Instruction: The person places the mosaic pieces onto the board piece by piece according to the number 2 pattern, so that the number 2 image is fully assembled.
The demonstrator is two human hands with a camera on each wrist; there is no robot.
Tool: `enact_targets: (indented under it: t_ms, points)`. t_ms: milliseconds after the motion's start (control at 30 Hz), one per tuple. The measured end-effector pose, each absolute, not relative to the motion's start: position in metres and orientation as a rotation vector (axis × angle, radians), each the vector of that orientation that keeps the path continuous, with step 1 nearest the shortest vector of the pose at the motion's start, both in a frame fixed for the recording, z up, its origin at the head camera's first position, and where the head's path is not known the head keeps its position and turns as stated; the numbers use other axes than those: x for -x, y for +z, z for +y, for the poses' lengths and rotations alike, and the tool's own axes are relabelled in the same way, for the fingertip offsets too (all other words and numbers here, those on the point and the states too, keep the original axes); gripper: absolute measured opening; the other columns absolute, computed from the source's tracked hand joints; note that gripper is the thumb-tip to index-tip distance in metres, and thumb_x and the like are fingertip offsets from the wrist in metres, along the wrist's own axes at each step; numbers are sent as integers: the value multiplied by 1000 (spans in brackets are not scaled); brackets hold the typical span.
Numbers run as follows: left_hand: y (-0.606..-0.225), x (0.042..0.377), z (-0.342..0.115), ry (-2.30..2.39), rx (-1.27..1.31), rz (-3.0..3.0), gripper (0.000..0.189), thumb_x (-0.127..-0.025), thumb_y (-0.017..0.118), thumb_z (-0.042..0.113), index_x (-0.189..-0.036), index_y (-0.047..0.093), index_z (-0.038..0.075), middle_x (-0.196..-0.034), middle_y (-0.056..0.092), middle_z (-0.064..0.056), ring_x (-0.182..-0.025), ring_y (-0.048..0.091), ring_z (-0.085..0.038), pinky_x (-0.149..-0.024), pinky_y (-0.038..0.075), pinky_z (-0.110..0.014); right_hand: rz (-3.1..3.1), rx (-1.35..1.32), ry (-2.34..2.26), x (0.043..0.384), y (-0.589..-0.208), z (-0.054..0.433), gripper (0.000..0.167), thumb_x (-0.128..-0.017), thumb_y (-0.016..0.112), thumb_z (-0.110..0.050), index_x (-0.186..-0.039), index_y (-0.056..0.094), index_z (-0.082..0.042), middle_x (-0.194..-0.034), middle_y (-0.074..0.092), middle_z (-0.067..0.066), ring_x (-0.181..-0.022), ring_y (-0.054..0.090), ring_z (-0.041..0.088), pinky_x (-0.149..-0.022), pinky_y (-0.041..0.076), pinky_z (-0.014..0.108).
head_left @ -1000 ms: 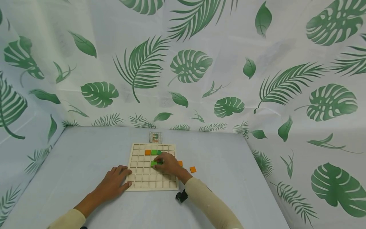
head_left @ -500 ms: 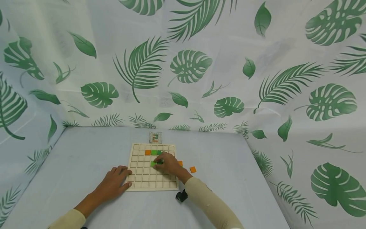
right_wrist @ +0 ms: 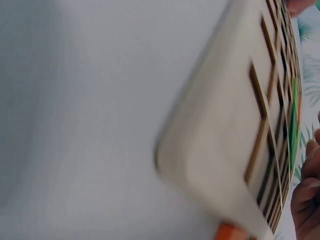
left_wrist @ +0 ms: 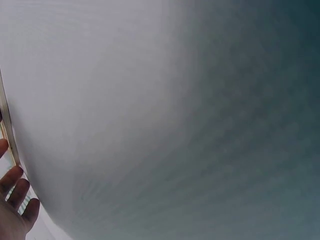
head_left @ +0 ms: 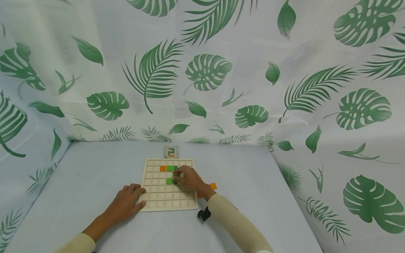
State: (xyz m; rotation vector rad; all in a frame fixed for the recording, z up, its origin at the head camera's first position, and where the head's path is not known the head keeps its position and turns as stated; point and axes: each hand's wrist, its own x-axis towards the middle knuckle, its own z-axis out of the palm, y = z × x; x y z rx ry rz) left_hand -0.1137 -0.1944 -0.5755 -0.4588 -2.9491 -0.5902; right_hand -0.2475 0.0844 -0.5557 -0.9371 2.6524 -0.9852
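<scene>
Resting on the bench (head_left: 104, 168), the left hand (head_left: 124, 203) touches the gridded board (head_left: 161, 191) at its left edge, fingers relaxed and apart. The board looks wooden and stiff, probably light enough to slide; its rim should be the place to steady it. Rightward, an orange tile (head_left: 162, 168) lies in a cell, with an upper green tile (head_left: 169, 168) beside it and a lower green tile (head_left: 169, 181) nearer the person. Such tiles seem thin, light and rigid, perhaps slick, best pinched by opposite edges. The right hand (head_left: 190, 179) bends its fingers over neighbouring cells; whether they clasp a tile, I cannot tell. A loose orange tile (head_left: 213, 186) lies off the board, farther right.
</scene>
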Motion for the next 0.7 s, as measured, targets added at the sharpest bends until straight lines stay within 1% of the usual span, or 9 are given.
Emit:
enact_targets:
  t_ms: [100,200,300,533,600,700]
  points:
    - [-575,113,-194,-591,454,-2944,41,-93,71,37,-127,62,16,-129,57,-12,-113,55,-31,-89,47,-52,2634,879,-1103,252,-552,96,25,-101,62,-21,-121,69,-7,-103,67,2,-80,57,9,-72,49,25]
    - [-575,113,-194,-587,455,-2940,40,-93,72,36,-126,63,16,-129,57,-12,-112,55,-32,-89,48,-52,2657,811,-1170,257,-547,110,27,-102,60,-21,-123,67,-5,-103,67,5,-87,60,13,-76,51,28]
    - [-574,113,-194,-583,458,-2938,41,-93,72,37,-126,63,16,-129,57,-12,-113,55,-32,-89,48,-53,2700,733,-1192,263,-545,126,28,-103,58,-23,-122,66,-4,-102,67,5,-87,61,15,-78,51,29]
    - [-576,115,-194,-585,451,-2939,41,-92,73,36,-126,63,15,-129,58,-13,-113,56,-33,-90,47,-54,2800,595,-1181,265,-543,161,21,-102,60,-22,-115,70,-10,-101,68,3,-92,61,17,-85,52,36]
    - [-576,114,-194,-591,453,-2934,41,-91,73,36,-125,64,15,-128,58,-13,-113,56,-33,-89,47,-54,2792,570,-1158,262,-544,169,20,-101,61,-23,-114,70,-11,-100,68,2,-92,60,17,-85,52,36]
    - [-576,113,-195,-601,462,-2923,41,-91,73,36,-125,64,15,-128,58,-14,-112,56,-34,-88,47,-54,2745,565,-1089,256,-546,180,19,-99,65,-24,-113,70,-12,-97,68,-1,-86,58,14,-79,51,31]
